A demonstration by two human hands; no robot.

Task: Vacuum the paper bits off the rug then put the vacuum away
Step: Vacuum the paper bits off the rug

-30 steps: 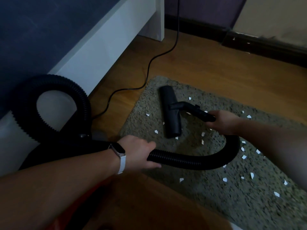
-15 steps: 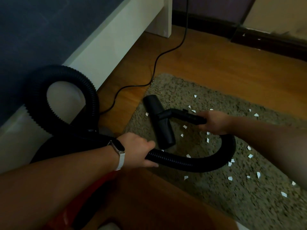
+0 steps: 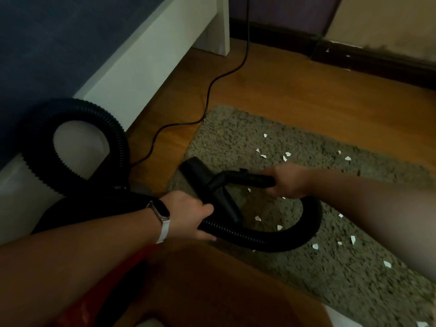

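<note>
The right hand [image 3: 286, 181] is clenched around the rear end of the vacuum's rigid black tube [image 3: 250, 179], which runs leftward from the fist to an elbow joint on the floor head [image 3: 227, 206]. The floor head is a long black bar lying on the near-left part of the rug [image 3: 236, 135], slanting from far left to near right, with its far end close to the rug's left edge. The left hand [image 3: 188, 215], with a watch [image 3: 160, 210] on a pale strap at the wrist, grips the ribbed black hose [image 3: 259, 243] just beside the near end of the floor head; fingers wrap over the top of the hose and the thumb is tucked beneath. Between the two hands the hose sags in a wide arc that lies on the rug, bulging toward the right and near side before rising to the right hand. Left of the left hand the hose continues into a tall loop [image 3: 70, 109] standing against the white bed frame [image 3: 151, 57], above the dark vacuum body [image 3: 77, 215], which is hard to make out in the dim light. White paper bits [image 3: 257, 218] are scattered on the rug: a few inside the hose arc, several beyond the right hand, and more to the near right. A thin black power cord [image 3: 207, 95] snakes across the wooden floor [image 3: 295, 95] past the rug's far-left corner.
</note>
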